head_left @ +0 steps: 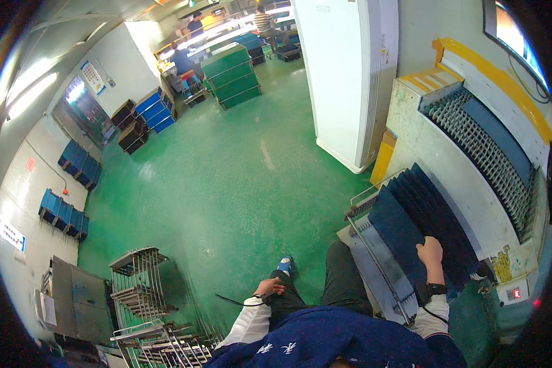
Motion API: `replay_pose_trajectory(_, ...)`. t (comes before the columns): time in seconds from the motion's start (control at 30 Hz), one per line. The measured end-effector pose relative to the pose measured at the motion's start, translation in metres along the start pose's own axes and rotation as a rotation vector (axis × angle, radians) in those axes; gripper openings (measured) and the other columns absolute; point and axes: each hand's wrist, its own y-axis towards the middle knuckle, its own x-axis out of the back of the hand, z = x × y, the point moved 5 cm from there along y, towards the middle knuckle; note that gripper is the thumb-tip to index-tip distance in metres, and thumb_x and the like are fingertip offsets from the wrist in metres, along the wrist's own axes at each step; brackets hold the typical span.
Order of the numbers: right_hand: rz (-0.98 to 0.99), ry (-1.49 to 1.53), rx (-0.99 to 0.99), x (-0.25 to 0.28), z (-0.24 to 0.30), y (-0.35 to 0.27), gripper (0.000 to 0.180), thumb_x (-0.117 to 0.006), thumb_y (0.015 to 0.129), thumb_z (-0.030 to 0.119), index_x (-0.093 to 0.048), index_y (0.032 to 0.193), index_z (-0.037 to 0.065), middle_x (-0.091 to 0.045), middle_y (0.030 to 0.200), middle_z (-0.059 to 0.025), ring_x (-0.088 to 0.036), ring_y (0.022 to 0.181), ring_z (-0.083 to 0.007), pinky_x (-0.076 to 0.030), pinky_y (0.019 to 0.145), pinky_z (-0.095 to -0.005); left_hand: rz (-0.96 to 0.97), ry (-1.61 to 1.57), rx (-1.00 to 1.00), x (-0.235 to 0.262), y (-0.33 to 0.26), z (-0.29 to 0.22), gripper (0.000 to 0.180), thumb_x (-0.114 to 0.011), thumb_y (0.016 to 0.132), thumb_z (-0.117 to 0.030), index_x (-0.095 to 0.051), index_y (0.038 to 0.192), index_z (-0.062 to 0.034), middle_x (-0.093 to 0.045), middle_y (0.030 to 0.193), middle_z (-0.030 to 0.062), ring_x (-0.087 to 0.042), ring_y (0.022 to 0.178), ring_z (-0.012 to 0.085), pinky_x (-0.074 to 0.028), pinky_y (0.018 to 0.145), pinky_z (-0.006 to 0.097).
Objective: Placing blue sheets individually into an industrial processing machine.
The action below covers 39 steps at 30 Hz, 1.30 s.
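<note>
At the far left, blue crates [64, 211] are being kept in rows against the pale wall, and a second row of blue crates [80, 164] is being kept further along it. Below them, empty wire racks [138, 279] are being stacked on the green floor [227, 184], beside a grey metal cabinet [73, 300]. Nearer the middle, the left hand [270, 287] is being rested on the person's dark trouser leg, with its fingers loosely curled and nothing being held in it; a thin black cable is being trailed from its wrist. A blue shoe [284, 265] is being shown just beyond that hand. Further back, green crates [232, 75] are being stacked on the floor, and a tall white cabinet [343, 80] is being stood to their right. To the right, dark blue flat panels [411, 214] are being held upright in a wire rack [365, 236] just beside the person's knee. The right hand [430, 253] is being laid on the upper edge of one of these panels, its fingers bent over the edge; whether the panel is being gripped cannot be told. Beyond it, a grey conveyor machine [472, 141] with a yellow border is being seen.
</note>
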Motion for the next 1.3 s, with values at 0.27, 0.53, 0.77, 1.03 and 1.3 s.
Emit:
replay_pose_trajectory(0.27,-0.015,-0.001,-0.007,0.003,0.005,-0.001,0.040,-0.060,0.067,0.019,-0.054,0.100,-0.002,-0.055,0.098,-0.0194,-0.052,0.092,-0.0307,-0.041,0.079,-0.0367,-0.030,0.027,0.028,0.005,0.001,0.003,0.037,-0.051,0.080,-0.021,-0.040,0.100,0.0081,-0.053,0.087,0.0238,-0.055,0.067,0.0305,-0.047,0.056,0.035)
replay_pose_trajectory(0.53,-0.068,-0.019,0.006,-0.005,-0.003,0.003,0.035,-0.061,0.068,0.023,-0.056,0.096,0.002,-0.056,0.094,-0.0171,-0.054,0.089,-0.0300,-0.043,0.076,-0.0371,-0.012,0.063,0.011,-0.001,-0.004,0.000,0.038,-0.052,0.078,-0.020,-0.040,0.102,0.0074,-0.054,0.085,0.0229,-0.056,0.062,0.0287,-0.047,0.054,0.035)
replay_pose_trajectory(0.77,-0.064,-0.037,0.008,-0.002,0.001,0.001,0.035,-0.062,0.068,0.024,-0.056,0.095,0.002,-0.057,0.093,-0.0170,-0.054,0.088,-0.0301,-0.043,0.075,-0.0376,-0.007,0.069,0.011,-0.003,-0.003,-0.001,0.040,-0.052,0.078,-0.019,-0.039,0.103,0.0083,-0.055,0.084,0.0227,-0.056,0.061,0.0279,-0.047,0.053,0.034)
replay_pose_trajectory(1.03,-0.071,-0.030,-0.002,-0.003,-0.001,0.002,0.035,-0.062,0.067,0.024,-0.056,0.093,0.002,-0.056,0.093,-0.0173,-0.054,0.088,-0.0306,-0.043,0.075,-0.0379,0.006,0.079,0.000,-0.003,-0.002,-0.001,0.040,-0.053,0.077,-0.019,-0.039,0.103,0.0080,-0.055,0.083,0.0221,-0.056,0.060,0.0272,-0.047,0.053,0.034)
replay_pose_trajectory(1.3,-0.096,-0.029,0.015,-0.003,-0.001,0.002,0.035,-0.062,0.067,0.025,-0.056,0.093,0.002,-0.056,0.093,-0.0171,-0.054,0.088,-0.0311,-0.043,0.075,-0.0381,0.016,0.073,0.008,-0.003,-0.003,-0.001,0.036,-0.052,0.078,-0.019,-0.042,0.100,0.0068,-0.056,0.081,0.0217,-0.057,0.061,0.0273,-0.047,0.053,0.034)
